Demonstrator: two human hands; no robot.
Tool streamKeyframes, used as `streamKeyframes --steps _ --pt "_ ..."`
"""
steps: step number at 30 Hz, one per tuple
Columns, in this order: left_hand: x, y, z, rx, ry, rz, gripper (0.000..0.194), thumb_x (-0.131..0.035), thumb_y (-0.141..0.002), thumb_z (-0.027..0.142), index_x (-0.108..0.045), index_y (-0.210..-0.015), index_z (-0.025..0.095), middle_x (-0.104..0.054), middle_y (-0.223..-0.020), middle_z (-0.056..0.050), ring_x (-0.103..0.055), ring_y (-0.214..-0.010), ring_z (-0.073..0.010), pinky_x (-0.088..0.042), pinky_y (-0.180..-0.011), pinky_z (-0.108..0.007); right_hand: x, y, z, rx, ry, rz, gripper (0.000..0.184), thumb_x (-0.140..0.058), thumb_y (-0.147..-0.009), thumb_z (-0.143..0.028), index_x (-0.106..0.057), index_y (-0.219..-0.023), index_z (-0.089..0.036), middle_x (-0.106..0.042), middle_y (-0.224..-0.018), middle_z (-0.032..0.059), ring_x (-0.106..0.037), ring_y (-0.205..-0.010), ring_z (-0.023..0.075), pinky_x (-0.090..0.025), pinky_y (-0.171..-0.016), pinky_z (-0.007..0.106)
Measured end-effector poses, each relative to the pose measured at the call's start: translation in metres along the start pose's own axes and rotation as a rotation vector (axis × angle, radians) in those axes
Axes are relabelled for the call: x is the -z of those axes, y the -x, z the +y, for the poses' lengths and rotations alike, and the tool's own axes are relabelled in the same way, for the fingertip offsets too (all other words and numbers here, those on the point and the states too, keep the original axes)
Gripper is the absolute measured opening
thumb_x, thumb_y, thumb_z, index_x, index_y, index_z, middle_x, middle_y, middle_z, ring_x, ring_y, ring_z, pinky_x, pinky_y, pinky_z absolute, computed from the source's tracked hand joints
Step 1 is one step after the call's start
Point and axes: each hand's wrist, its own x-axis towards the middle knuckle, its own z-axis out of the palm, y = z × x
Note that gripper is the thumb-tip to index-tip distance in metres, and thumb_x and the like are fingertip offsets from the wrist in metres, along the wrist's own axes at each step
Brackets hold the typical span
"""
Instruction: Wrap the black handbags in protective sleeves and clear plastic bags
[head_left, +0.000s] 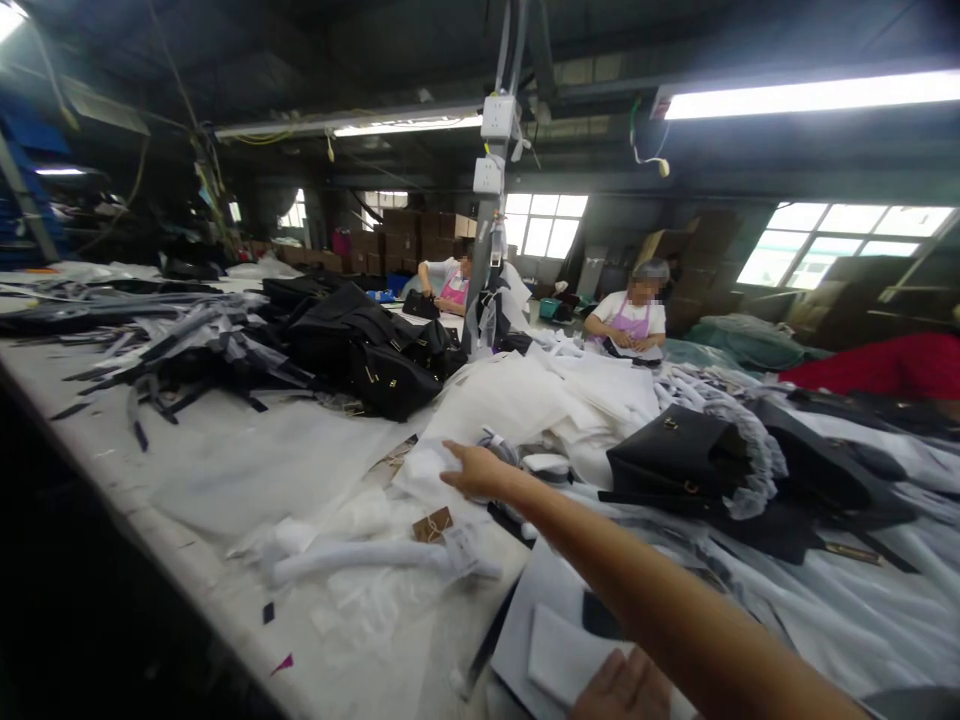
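Note:
My right arm reaches across the table, and my right hand (472, 470) is over the white tissue wrapping (427, 470), fingers apart. Whether its fingertips touch the tissue I cannot tell. At the bottom edge, partly cut off, my left hand (622, 688) lies flat on a folded white sheet (562, 650). Left of my right hand's wrist is a brown hang tag (433, 525) with a string, beside a white wrapped strip (360, 560). Beyond it rises a pile of white sheets (517, 395).
Black handbags (390, 380) and wrapped straps (202, 340) are heaped at the left. Another black handbag (667, 455), tissue-stuffed, lies right. A post with sockets (497, 118) stands mid-table. Two people (630, 320) in pink aprons work at the far side.

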Motion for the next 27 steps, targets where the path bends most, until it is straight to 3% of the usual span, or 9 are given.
streamKeyframes --steps 2,4,8,12,15,17,20,23,27 --pt "0.025 0.002 0.008 0.041 -0.023 0.09 0.047 -0.051 -0.097 0.048 -0.064 -0.126 0.013 -0.075 -0.11 -0.02 -0.075 -0.098 -0.0323 -0.066 -0.081 -0.04 0.017 0.04 -0.01 0.078 0.061 0.009 0.03 -0.071 -0.087 -0.018 -0.07 -0.117 -0.015 -0.074 -0.115 0.01 -0.068 -0.106 0.0248 -0.05 -0.1 0.041" --pt "0.061 0.002 0.017 -0.088 -0.026 0.118 0.032 -0.052 -0.098 0.028 -0.061 -0.129 0.026 -0.072 -0.122 -0.014 -0.071 -0.11 -0.032 -0.063 -0.087 -0.045 0.041 0.1 -0.02 0.125 0.076 0.018 0.029 -0.068 -0.09 -0.022 -0.072 -0.118 -0.021 -0.076 -0.113 0.004 -0.07 -0.102 0.0206 -0.049 -0.098 0.033" --pt "0.118 -0.009 0.015 -0.097 0.047 -0.043 0.062 -0.05 -0.081 -0.002 -0.053 -0.138 0.022 -0.066 -0.133 -0.015 -0.063 -0.123 -0.031 -0.057 -0.098 -0.044 0.08 0.248 -0.02 0.227 0.149 0.289 0.024 -0.057 -0.099 -0.032 -0.073 -0.116 -0.027 -0.078 -0.102 -0.0031 -0.073 -0.09 0.0134 -0.053 -0.083 0.022" --pt "0.126 -0.013 0.005 -0.088 0.05 -0.18 0.093 -0.047 -0.063 -0.01 -0.039 -0.149 0.025 -0.05 -0.151 -0.011 -0.051 -0.135 -0.0298 -0.05 -0.107 -0.047 0.064 0.39 0.054 -0.216 0.26 0.729 0.02 -0.057 -0.097 -0.038 -0.075 -0.1 -0.029 -0.076 -0.074 -0.0029 -0.071 -0.063 0.0143 -0.057 -0.068 0.024" --pt "0.123 -0.007 0.004 -0.094 0.033 -0.198 0.094 -0.047 -0.065 -0.008 -0.034 -0.151 0.028 -0.047 -0.154 -0.007 -0.049 -0.138 -0.0273 -0.049 -0.109 -0.044 0.021 0.462 0.14 -0.537 0.54 0.709 0.022 -0.056 -0.095 -0.036 -0.075 -0.102 -0.026 -0.078 -0.099 0.0042 -0.074 -0.089 0.0218 -0.06 -0.082 0.032" --pt "0.122 -0.005 0.005 -0.089 0.013 -0.191 0.093 -0.047 -0.067 -0.006 -0.033 -0.152 0.028 -0.045 -0.155 -0.006 -0.048 -0.139 -0.0264 -0.048 -0.109 -0.043 -0.006 0.487 0.185 -0.658 0.658 0.694 0.027 -0.053 -0.094 -0.028 -0.073 -0.11 -0.023 -0.075 -0.115 0.0092 -0.073 -0.101 0.0255 -0.06 -0.087 0.037" --pt "0.122 -0.005 0.006 -0.088 -0.012 -0.186 0.091 -0.046 -0.069 -0.004 -0.032 -0.153 0.028 -0.045 -0.155 -0.004 -0.048 -0.138 -0.0253 -0.048 -0.109 -0.041 -0.032 0.497 0.217 -0.721 0.671 0.694 0.034 -0.052 -0.092 -0.021 -0.069 -0.122 -0.019 -0.069 -0.127 0.0143 -0.066 -0.115 0.0302 -0.058 -0.092 0.042" --pt "0.123 -0.008 0.006 -0.077 -0.028 -0.189 0.09 -0.047 -0.069 -0.002 -0.034 -0.153 0.029 -0.045 -0.155 -0.003 -0.05 -0.137 -0.0252 -0.05 -0.107 -0.039 -0.04 0.489 0.218 -0.755 0.651 0.693 0.035 -0.049 -0.093 -0.017 -0.068 -0.123 -0.017 -0.071 -0.118 0.0168 -0.067 -0.11 0.0317 -0.056 -0.09 0.045" --pt "0.123 -0.01 0.008 -0.061 -0.049 -0.216 0.091 -0.049 -0.072 -0.001 -0.029 -0.154 0.032 -0.044 -0.156 -0.002 -0.051 -0.136 -0.0242 -0.05 -0.107 -0.037 -0.043 0.479 0.202 -0.746 0.533 0.65 0.021 -0.057 -0.091 -0.024 -0.078 -0.087 -0.02 -0.075 -0.083 0.0091 -0.071 -0.081 0.026 -0.054 -0.073 0.033"
